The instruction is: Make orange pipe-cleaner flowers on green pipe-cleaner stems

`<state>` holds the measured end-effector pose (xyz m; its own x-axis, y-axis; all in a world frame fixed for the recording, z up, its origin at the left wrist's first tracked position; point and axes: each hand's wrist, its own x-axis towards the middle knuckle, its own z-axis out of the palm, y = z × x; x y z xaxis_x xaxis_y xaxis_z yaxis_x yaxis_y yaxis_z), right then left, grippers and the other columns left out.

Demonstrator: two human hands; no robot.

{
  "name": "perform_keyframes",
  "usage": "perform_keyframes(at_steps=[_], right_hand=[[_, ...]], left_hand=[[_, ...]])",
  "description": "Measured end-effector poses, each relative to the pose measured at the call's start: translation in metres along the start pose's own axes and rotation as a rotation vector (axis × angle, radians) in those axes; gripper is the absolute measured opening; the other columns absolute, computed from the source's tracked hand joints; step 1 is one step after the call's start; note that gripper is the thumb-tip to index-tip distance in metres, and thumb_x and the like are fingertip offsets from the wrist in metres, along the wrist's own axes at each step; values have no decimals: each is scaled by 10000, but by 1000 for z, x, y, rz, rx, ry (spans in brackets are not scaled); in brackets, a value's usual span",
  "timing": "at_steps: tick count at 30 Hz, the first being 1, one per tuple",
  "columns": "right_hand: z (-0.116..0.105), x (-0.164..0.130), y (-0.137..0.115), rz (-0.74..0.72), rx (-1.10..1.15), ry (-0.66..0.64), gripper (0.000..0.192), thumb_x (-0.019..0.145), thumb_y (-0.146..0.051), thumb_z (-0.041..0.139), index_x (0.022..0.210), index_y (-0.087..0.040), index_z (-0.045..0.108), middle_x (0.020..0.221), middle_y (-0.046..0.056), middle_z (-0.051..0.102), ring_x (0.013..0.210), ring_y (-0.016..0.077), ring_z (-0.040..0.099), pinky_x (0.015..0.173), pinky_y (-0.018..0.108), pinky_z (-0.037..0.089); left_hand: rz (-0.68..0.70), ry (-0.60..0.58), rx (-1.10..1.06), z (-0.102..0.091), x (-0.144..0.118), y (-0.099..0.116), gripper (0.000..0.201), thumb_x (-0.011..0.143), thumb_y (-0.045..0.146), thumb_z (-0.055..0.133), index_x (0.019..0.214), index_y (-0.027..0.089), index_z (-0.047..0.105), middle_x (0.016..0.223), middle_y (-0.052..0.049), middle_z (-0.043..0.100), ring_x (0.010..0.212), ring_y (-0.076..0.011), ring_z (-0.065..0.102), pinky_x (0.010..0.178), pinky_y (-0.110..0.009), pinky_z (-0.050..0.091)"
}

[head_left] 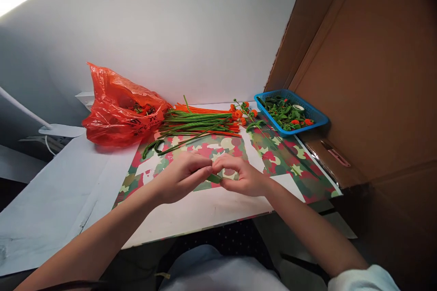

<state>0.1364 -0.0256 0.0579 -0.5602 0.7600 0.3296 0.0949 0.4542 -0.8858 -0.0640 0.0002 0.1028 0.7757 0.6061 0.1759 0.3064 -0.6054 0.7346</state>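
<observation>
Above the front part of the mat, my left hand [182, 177] and my right hand [243, 176] meet, fingertips almost touching. Between them is a short, flat-looking green piece [214, 178], pinched from both sides; fingers cover most of it, so its exact kind is unclear. Just beyond the hands lies a pile of green pipe cleaners [196, 119] with orange pipe cleaners [235, 128] under and behind them. A loose green stem with a curled end [150, 146] rests at the pile's near left. Right of the pile is a stem with fuzzy orange flowers [239, 113] and green leaves.
An orange-red plastic bag [118, 118] stands open at back left, beside a white lamp base [63, 130]. At back right sits a blue basket [321, 120] of green leaves, orange flowers and a tape roll [298, 108]. A cardboard wall [375, 68] borders the right side.
</observation>
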Motion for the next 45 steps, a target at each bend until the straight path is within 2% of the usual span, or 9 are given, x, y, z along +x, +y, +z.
perform_keyframes(at_steps=[5,9,11,15,17,22,26,35,45], right_hand=[[4,3,10,-9,280,-22,127,804,-267,650,908,-193,658,926,45,647,918,199,544,850,370,419],[11,7,14,7,509,-21,220,785,-397,695,851,-188,672,846,28,621,838,180,546,768,337,437],[14,8,15,6,532,35,231,772,-405,712,863,-195,679,860,26,623,848,177,554,779,332,436],[15,4,15,67,460,305,318,734,-406,749,984,-228,665,1005,39,635,962,188,564,860,334,428],[14,3,14,154,481,353,323,729,-415,753,967,-219,656,954,35,633,891,170,578,802,312,450],[12,3,16,271,566,286,271,687,-360,801,835,-185,656,767,-8,594,710,109,550,669,244,446],[11,4,18,359,686,200,317,611,-337,852,781,-185,631,692,-39,559,626,85,506,583,211,421],[18,2,20,437,737,167,327,603,-391,855,633,-165,622,577,-51,513,562,77,448,546,215,359],[26,-3,16,512,730,158,314,591,-369,869,634,-157,641,603,-37,562,578,79,469,563,225,354]], left_hand=[[-120,126,-398,4,-4,-6,498,845,505,553,500,178,403,498,34,312,491,-102,282,471,-248,201],[-201,252,-797,18,-3,-10,539,723,582,680,494,183,400,484,42,331,503,-116,375,500,-237,309],[-233,346,-917,24,-3,-11,544,695,567,711,483,181,392,474,50,326,492,-108,368,506,-235,332],[-255,543,-899,28,-4,-16,529,684,530,727,463,171,409,464,60,305,480,-83,274,487,-223,269],[-266,574,-863,28,-6,-19,506,694,516,716,468,172,422,465,57,311,488,-89,284,493,-232,265],[-286,576,-816,29,-10,-23,471,728,472,672,471,178,407,478,54,304,486,-91,282,481,-241,272],[-318,565,-816,29,-11,-25,440,738,440,643,479,182,397,482,56,291,482,-88,264,463,-236,273],[-366,546,-867,28,-15,-25,434,714,421,631,463,187,366,470,58,272,480,-89,265,469,-236,268],[-338,556,-940,32,-21,-25,430,734,389,591,464,190,323,456,53,255,479,-94,277,481,-252,278]])
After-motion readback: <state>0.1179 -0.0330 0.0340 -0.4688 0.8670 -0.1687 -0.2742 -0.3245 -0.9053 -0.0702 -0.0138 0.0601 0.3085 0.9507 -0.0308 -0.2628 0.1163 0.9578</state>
